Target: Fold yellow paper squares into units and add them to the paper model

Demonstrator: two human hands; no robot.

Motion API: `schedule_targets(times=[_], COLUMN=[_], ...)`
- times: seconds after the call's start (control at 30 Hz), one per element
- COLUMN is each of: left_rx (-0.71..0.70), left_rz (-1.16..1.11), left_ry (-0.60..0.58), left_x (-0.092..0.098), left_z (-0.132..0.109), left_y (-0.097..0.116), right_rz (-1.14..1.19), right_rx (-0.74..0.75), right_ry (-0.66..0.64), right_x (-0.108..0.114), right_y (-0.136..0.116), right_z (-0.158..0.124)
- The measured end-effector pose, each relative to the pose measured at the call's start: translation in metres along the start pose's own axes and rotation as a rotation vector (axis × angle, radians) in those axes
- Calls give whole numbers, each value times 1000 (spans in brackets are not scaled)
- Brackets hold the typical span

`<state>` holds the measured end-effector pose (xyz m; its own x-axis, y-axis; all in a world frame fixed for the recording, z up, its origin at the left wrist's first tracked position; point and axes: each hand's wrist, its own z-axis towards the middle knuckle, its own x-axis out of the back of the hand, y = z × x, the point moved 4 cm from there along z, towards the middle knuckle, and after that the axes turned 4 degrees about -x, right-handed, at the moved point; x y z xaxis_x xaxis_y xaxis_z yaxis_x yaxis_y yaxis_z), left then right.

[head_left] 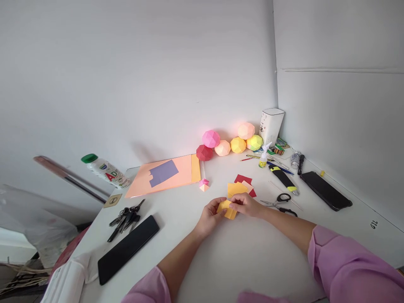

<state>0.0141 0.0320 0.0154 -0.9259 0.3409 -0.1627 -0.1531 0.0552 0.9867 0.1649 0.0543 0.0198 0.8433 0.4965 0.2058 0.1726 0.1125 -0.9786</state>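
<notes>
A small yellow-orange paper piece (229,213) with crease lines is held between my two hands above the table. My left hand (208,215) pinches its left side, thumb in front and fingers behind. On its upper right edge, my right hand (246,205) grips with thumb and fingertips. Just beyond the hands lie a yellow-orange paper sheet (236,188) and overlapping red paper pieces (242,179) with a peach one among them. A small folded pink and peach paper unit (204,185) rests farther left. Part of the held paper is hidden by my fingers.
Several faceted paper balls (211,139) line the wall. Right of my hands are scissors (279,203), a box cutter (284,179), a glue bottle (264,156) and a black case (325,190). Leftward lie a black phone (128,249), keys (126,219), a bottle (107,171) and peach sheets (179,185).
</notes>
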Motion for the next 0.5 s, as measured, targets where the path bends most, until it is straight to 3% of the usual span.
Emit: schedule_targets(times=[0.17, 0.5], left_rx=[12, 1], left_rz=[-41, 145], left_ry=[-14, -1], left_x=[0, 0], left_z=[1, 0], left_y=[0, -1], right_rz=[-3, 3], right_rx=[-8, 3], right_ry=[17, 55], right_x=[1, 3], right_y=[2, 4], right_z=[0, 1])
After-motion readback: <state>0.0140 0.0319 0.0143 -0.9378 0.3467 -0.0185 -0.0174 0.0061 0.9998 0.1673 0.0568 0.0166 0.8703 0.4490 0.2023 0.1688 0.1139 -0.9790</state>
